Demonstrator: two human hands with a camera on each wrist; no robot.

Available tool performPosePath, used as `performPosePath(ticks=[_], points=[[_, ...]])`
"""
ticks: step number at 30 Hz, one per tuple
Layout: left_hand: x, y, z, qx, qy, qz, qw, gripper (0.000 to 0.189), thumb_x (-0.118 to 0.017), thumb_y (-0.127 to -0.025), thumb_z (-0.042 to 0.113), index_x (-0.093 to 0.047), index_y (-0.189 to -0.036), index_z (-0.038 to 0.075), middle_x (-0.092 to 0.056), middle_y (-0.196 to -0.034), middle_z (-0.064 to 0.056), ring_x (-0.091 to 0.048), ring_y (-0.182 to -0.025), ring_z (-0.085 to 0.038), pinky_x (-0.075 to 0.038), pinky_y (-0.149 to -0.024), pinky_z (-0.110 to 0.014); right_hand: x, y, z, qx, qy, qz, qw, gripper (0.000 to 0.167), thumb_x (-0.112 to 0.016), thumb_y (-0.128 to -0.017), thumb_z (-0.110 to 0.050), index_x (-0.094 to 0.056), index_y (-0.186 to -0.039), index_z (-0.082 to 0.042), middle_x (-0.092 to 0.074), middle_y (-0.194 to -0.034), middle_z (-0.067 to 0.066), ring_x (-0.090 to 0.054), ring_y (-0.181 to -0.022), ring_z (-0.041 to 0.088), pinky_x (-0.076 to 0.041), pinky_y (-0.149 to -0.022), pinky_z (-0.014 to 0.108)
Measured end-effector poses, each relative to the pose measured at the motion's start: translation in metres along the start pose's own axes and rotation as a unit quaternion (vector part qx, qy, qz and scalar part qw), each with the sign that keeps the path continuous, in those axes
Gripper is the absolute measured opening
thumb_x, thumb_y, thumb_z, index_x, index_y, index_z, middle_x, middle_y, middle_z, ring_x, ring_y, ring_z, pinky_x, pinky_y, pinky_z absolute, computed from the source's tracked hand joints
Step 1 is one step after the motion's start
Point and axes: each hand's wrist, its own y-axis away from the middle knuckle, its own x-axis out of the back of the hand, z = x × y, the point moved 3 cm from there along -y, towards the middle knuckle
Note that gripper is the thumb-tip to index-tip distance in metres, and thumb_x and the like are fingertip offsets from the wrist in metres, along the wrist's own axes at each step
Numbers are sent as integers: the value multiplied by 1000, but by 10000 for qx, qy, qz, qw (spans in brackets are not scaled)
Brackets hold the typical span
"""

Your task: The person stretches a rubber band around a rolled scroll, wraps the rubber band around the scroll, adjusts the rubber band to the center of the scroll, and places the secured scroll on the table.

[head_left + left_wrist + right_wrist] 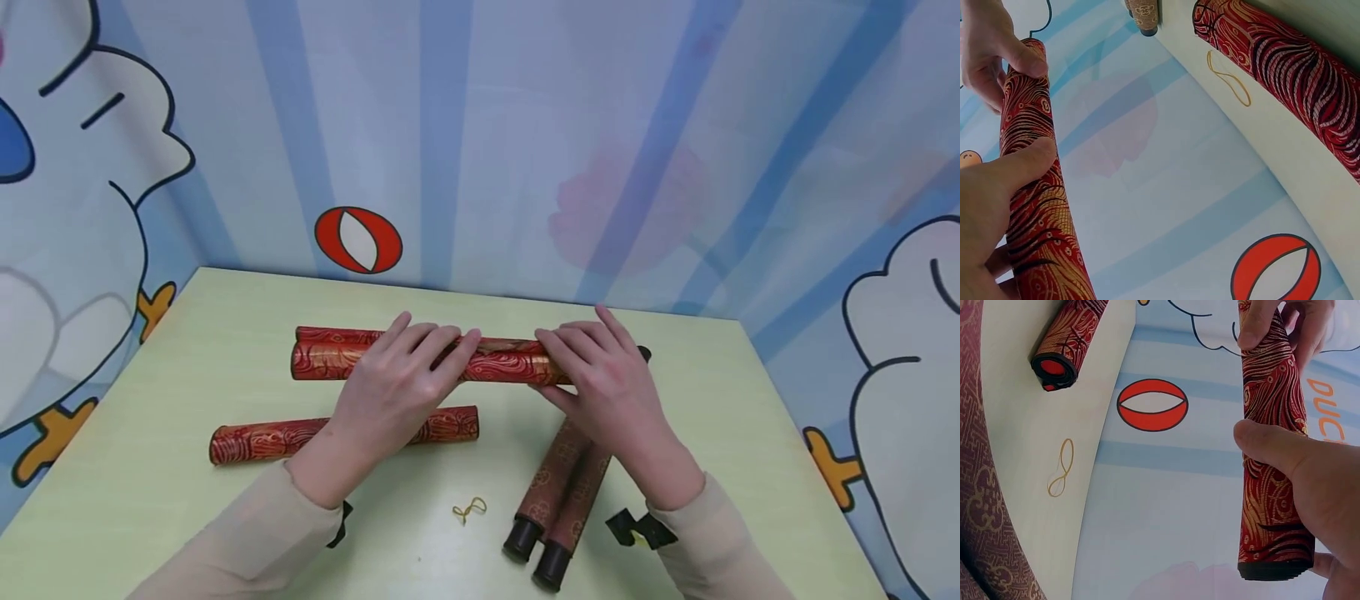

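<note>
Both hands hold a red brocade roll point(498, 367) with gold and black swirls, level above the table. My left hand point(401, 375) grips it left of the middle, while the right hand point(611, 383) wraps the right end. In the left wrist view the left thumb point(1032, 159) presses along the roll's side. The right wrist view shows the right thumb point(1263, 434) lying across it and a black layered edge at its end. A matching red roll point(450, 425) lies on the table, partly hidden by the left forearm.
Two brown patterned rolls point(555, 479) with black end caps lie slanted side by side below the right hand. A thin yellow cord loop point(470, 510) rests on the pale table point(247, 517). Behind stands a blue striped cartoon backdrop point(495, 167).
</note>
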Motion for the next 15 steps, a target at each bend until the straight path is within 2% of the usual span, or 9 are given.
performPosePath(ticks=[8,15], points=[[4,1,-3,39,-149,-24,9999,62,-95,-84,30,-72,-137,9,-76,-124,-13,-74,-111,-33,-59,-103,-55,7,2,7,121,105,522,9985,66,-106,-64,-17,-78,-122,-2,-80,-106,15,-69,-105,37,-48,-113,64],[6,9,-14,21,-157,42,9999,72,-97,-81,32,-68,-142,9,-71,-137,-15,-69,-125,-34,-53,-111,-55,11,10,14,52,163,677,9976,69,-106,-62,-11,-77,-124,-1,-79,-108,16,-69,-108,38,-45,-116,65]])
